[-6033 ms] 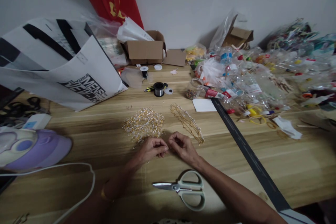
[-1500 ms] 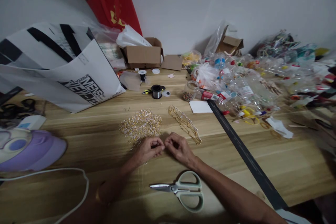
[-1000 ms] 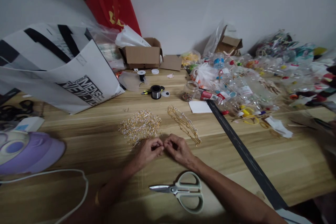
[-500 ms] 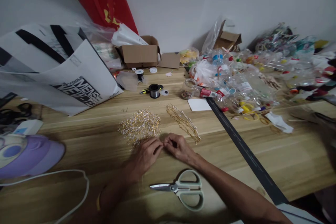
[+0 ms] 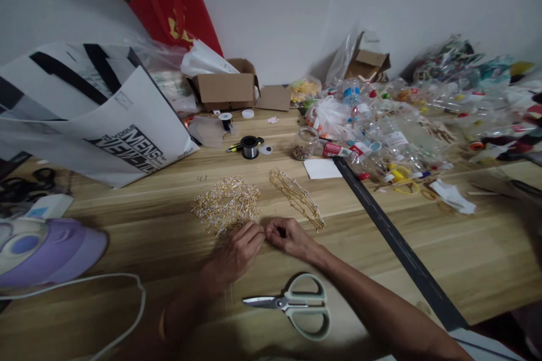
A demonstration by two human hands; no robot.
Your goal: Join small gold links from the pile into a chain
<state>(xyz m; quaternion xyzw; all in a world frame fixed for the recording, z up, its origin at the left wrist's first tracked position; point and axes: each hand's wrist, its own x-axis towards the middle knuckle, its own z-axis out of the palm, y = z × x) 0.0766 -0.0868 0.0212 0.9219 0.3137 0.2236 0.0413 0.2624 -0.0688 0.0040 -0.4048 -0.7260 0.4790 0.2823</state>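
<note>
Both hands meet at mid-table with fingertips nearly touching. My left hand (image 5: 241, 249) is closed in a pinch, thumb against bent fingers, at the near edge of a pile of gold and clear beaded pieces (image 5: 226, 203). My right hand (image 5: 290, 237) is curled, its thumb and forefinger pinched together beside the left fingertips. Whatever lies between the fingers is too small to make out. Beyond the right hand several thin gold beaded chains (image 5: 298, 197) lie side by side. Scissors with pale green handles (image 5: 307, 307) rest nearer to me, blades pointing left.
A spool of wire (image 5: 249, 148) and a glass jar of beads (image 5: 305, 144) stand farther back. A black strip (image 5: 393, 237) runs along the table at right, beside heaped plastic bottles (image 5: 393, 130). At left are a white bag (image 5: 127, 124), a purple device (image 5: 55, 248) and a white cable (image 5: 141, 293).
Very little differs. Both hands stay pinched together in the same place, with only slight finger movement; the whole view has shifted marginally.
</note>
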